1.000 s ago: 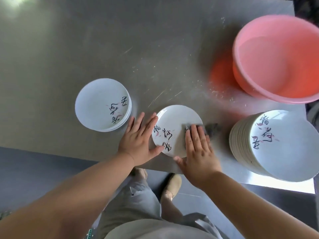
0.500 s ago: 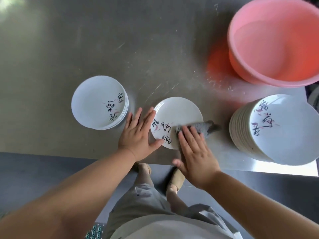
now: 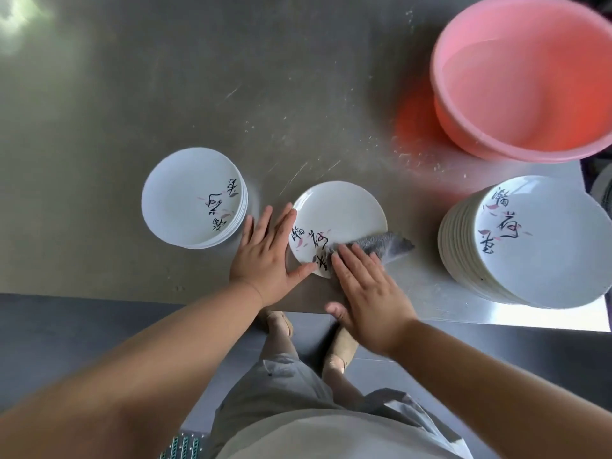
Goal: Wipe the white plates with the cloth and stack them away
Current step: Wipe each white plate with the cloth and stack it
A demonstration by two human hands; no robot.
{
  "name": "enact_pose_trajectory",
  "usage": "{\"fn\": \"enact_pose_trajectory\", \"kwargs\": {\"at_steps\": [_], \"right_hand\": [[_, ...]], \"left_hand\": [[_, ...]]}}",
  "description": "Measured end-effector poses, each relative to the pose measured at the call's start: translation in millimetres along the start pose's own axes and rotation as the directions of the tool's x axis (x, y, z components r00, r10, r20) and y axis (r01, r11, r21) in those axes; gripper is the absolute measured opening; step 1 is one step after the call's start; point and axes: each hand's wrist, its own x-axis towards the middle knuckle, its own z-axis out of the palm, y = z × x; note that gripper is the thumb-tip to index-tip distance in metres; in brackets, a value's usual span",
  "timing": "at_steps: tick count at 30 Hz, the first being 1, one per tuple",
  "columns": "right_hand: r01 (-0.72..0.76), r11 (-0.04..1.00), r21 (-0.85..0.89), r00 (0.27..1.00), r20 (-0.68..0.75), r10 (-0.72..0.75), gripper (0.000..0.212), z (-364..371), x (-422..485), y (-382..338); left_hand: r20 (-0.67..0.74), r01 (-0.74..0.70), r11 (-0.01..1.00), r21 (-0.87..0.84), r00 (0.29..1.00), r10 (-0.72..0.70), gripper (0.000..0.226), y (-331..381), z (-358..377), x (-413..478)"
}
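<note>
Nearest me, the right hand (image 3: 367, 293) lies flat with straight, closed fingers that press the grey cloth (image 3: 384, 245) onto the near right rim of the single plate (image 3: 341, 210). Its thumb sticks out sideways over the table (image 3: 132, 94) edge. Compared with one second ago, this hand has slid toward the near rim, and more of the cloth now trails beyond the fingertips, off the plate's right edge and onto the table. The left hand (image 3: 265, 256) is unchanged: fingers spread and flat on the table against the plate's left rim, thumb touching the near rim. The plate is round, glossy and white, with black brush script and pink petal marks. The cloth is soft and ribbed. The table is dull brushed metal, scratched and flecked with pale specks. To the left stands a low left stack (image 3: 185, 190) of the same plates, and to the right a taller right stack (image 3: 546, 276) that leans slightly. Farthest right sits a round basin (image 3: 463, 127) of smooth pink plastic.
</note>
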Motion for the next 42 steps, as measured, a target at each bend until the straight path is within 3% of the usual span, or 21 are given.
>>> {"fn": "enact_pose_trajectory", "kwargs": {"at_steps": [5, 8, 12, 15, 17, 20, 23, 25, 29, 34, 38, 42], "right_hand": [[-0.115, 0.988, -0.102, 0.991, 0.061, 0.122, 0.087, -32.5, 37.9, 59.2], [-0.176, 0.978, -0.111, 0.979, 0.079, 0.186, 0.094, -27.9, 33.0, 37.4], [-0.064, 0.998, -0.023, 0.991, 0.120, 0.066, 0.097, -12.1, 4.1, -4.0], [-0.014, 0.999, -0.033, 0.990, 0.141, 0.018, 0.094, -17.7, 6.1, 7.0], [-0.036, 0.998, -0.060, 0.992, 0.115, 0.043, 0.090, -28.9, 18.5, 27.6], [-0.115, 0.992, -0.057, 0.990, 0.079, 0.120, 0.084, -44.1, 42.1, 53.1], [-0.146, 0.987, -0.067, 0.986, 0.074, 0.151, 0.083, -45.7, 56.7, 51.9], [-0.173, 0.984, -0.046, 0.982, 0.064, 0.176, 0.085, -42.5, 54.9, 44.4], [-0.216, 0.976, -0.018, 0.975, 0.049, 0.216, 0.088, -23.6, 13.7, 21.9], [-0.073, 0.995, -0.063, 0.990, 0.119, 0.080, 0.089, -19.6, 13.3, 39.4], [-0.170, 0.977, -0.127, 0.979, 0.090, 0.182, 0.082, -39.9, 47.6, 66.2], [-0.227, 0.974, 0.000, 0.972, 0.064, 0.226, 0.089, -24.3, 12.5, 27.6]], "left_hand": [[0.048, 0.027, 1.000, 0.015, 0.998, -0.028, 0.106, 0.6, -1.2, 3.7], [0.059, 0.076, 0.997, 0.010, 0.995, -0.076, 0.108, 7.8, -2.8, 1.6], [0.104, 0.317, 0.947, -0.059, 0.945, -0.310, 0.108, 43.5, -2.4, -19.2], [0.156, 0.453, 0.877, -0.161, 0.889, -0.431, 0.108, 72.2, 2.5, -48.8], [0.115, 0.425, 0.889, -0.169, 0.905, -0.411, 0.105, 72.0, -2.9, -59.6], [0.038, 0.238, 0.969, -0.070, 0.971, -0.236, 0.097, 41.2, -19.8, -38.5], [0.141, 0.014, 0.996, 0.083, 0.990, -0.026, 0.089, 11.5, -27.6, -7.0], [0.188, -0.047, 0.992, 0.118, 0.982, 0.024, 0.087, 4.7, -21.1, -1.7], [0.084, -0.048, 0.985, 0.168, 0.996, 0.035, 0.087, 6.8, -9.1, -7.0], [0.066, -0.044, 0.982, 0.184, 0.997, 0.032, 0.088, 9.0, -10.3, -6.8], [0.079, 0.032, 0.984, 0.174, 0.996, -0.046, 0.086, 20.7, -9.1, -10.8], [0.056, 0.113, 0.982, 0.155, 0.991, -0.123, 0.086, 31.0, -7.9, -18.1]]}}
